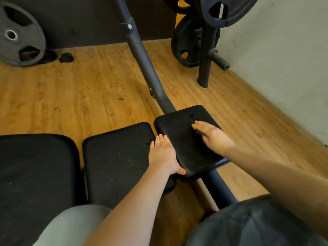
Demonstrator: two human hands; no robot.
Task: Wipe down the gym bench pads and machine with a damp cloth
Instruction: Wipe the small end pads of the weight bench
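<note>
3 pads side by side.

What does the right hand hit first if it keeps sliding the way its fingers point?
Nothing at once: the right hand lies flat on the small black pad, fingers pointing up-left. Past the pad's far edge, the black frame tube looks likeliest, though depth is unclear.
</note>
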